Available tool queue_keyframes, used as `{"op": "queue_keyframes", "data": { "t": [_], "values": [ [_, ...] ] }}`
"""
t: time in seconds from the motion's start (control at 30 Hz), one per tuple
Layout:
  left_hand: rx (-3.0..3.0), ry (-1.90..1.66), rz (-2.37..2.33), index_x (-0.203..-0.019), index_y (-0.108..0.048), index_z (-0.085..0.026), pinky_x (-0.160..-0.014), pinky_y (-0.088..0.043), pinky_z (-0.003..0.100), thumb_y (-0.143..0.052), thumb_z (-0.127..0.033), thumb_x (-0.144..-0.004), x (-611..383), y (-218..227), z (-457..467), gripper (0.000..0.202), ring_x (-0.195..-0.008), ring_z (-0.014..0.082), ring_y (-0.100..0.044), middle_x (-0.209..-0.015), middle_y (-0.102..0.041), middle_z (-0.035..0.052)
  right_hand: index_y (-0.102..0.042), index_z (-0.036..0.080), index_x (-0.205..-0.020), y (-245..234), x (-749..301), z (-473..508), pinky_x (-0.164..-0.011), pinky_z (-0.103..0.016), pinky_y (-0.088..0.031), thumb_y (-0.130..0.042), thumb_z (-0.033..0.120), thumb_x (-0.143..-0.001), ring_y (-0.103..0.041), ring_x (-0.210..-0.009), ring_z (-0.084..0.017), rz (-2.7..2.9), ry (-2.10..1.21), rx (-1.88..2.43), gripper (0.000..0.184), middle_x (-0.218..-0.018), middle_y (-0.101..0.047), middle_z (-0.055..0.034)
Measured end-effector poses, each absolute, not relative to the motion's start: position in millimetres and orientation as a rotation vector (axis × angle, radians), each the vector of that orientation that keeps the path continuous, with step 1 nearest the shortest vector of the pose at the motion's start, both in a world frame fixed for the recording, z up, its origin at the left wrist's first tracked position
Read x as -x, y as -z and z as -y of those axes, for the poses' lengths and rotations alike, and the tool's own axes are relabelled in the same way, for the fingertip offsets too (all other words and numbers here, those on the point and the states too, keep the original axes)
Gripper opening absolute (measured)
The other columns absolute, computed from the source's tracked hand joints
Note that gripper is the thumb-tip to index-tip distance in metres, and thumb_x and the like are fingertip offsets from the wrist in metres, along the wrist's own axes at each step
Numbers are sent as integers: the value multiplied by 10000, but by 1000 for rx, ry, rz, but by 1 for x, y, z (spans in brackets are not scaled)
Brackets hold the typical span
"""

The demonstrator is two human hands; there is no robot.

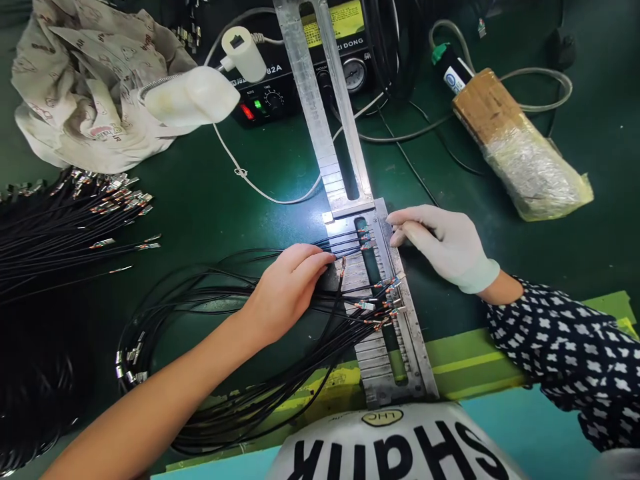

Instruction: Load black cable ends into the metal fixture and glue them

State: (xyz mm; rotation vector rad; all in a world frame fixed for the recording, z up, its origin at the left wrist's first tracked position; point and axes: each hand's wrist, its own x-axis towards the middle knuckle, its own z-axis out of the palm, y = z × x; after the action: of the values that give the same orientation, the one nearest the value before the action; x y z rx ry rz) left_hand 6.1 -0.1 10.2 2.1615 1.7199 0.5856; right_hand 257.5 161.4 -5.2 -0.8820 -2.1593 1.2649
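Observation:
My left hand [287, 287], bare, reaches in over a bundle of black cables [280, 360]. Its thumb and fingers are pinched together on a black cable beside the slotted metal fixture [373, 393]. Several cables lie across the fixture, their ends carrying small metal connectors [367, 245] with orange and teal bits over the slot. My right hand [445, 243] wears a white glove and is at the fixture's right edge, level with the upper connectors. Its thumb and fingers are drawn together; whatever may be between them is too small to make out.
A white lamp [195, 97] lights the fixture. Behind it stands a black control box [280, 93] with a gauge. More black cables [45, 233] lie at left, near a crumpled cloth [95, 87]. A plastic-wrapped block [525, 147] holding a marker sits at right.

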Motion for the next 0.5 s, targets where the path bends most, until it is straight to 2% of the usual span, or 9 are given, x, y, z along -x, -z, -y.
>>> {"op": "queue_keyframes", "data": {
  "t": [0.2, 0.37, 0.43, 0.5],
  "values": [
    [-2373, -462, -1545, -1333, -562, -186, -811, -512, 306, -407, -80, -990, 5, -9, -5, 391, -963, 183, -587, -1110, -633, 105, -735, 245, -1143, 4, -256, -162, -909, -362, -601, -541, 300, -1026, -737, -861, -181, 2154, -1280, 886, 233, -873, -769, 15],
    [-2523, -387, -1566, -1335, -575, -181, -765, -479, 317, -409, -115, -998, 7, -7, -9, 381, -890, 188, -559, -1077, -637, 106, -732, 254, -1137, 3, -256, -162, -927, -373, -593, -538, 298, -1027, -733, -863, -184, 2175, -1257, 891, 227, -869, -765, 19],
    [-2570, -361, -1557, -1333, -580, -158, -753, -473, 329, -432, -132, -1002, 6, -7, -11, 363, -873, 196, -555, -1068, -636, 113, -718, 258, -1148, 4, -256, -163, -941, -386, -585, -540, 280, -1023, -726, -920, -194, 2199, -1212, 881, 219, -933, -764, 12],
    [-2620, -340, -1545, -1320, -592, -135, -744, -468, 338, -466, -150, -1000, 5, -7, -12, 345, -865, 207, -559, -1054, -638, 121, -690, 260, -1182, 4, -254, -164, -1016, -427, -550, -558, 239, -1003, -692, -1069, -227, 2249, -1097, 846, 224, -1093, -747, -15]
  ]
}}
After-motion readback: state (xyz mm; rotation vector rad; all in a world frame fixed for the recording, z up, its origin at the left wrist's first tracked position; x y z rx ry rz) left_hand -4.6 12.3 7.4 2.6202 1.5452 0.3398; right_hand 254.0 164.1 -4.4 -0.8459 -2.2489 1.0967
